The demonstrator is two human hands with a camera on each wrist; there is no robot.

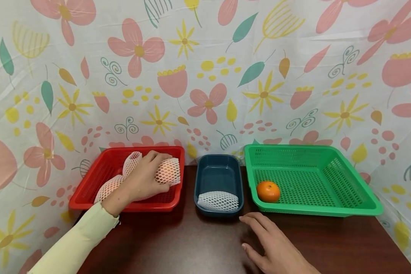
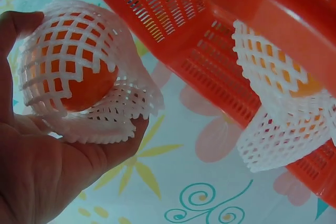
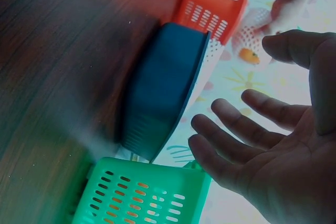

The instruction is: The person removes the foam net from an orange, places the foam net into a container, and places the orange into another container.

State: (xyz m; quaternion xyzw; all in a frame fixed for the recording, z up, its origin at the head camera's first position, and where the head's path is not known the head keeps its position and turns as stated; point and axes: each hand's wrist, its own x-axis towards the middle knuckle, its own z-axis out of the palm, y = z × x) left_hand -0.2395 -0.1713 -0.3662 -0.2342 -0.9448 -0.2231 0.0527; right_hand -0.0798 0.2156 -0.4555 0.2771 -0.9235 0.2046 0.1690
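My left hand (image 1: pixel 145 177) grips an orange (image 2: pixel 86 85) wrapped in a white foam net (image 2: pixel 68 51), above the right part of the red basket (image 1: pixel 178 198). Its thumb and fingers curl round the net, and bare peel shows through the opening. Other net-wrapped fruit (image 1: pixel 107 188) lies in the red basket, partly hidden by the hand and forearm. My right hand (image 1: pixel 272 243) holds nothing; its fingers are spread and slightly bent in front of the blue tray (image 1: pixel 219 177) and green basket (image 1: pixel 308 209). An empty foam net (image 1: pixel 218 201) lies in the tray's near end.
An unwrapped orange (image 1: pixel 268 191) sits in the near left corner of the green basket. Baskets and tray stand side by side on a dark brown table (image 1: pixel 164 243). A flower-patterned sheet (image 1: pixel 212 49) hangs close behind them.
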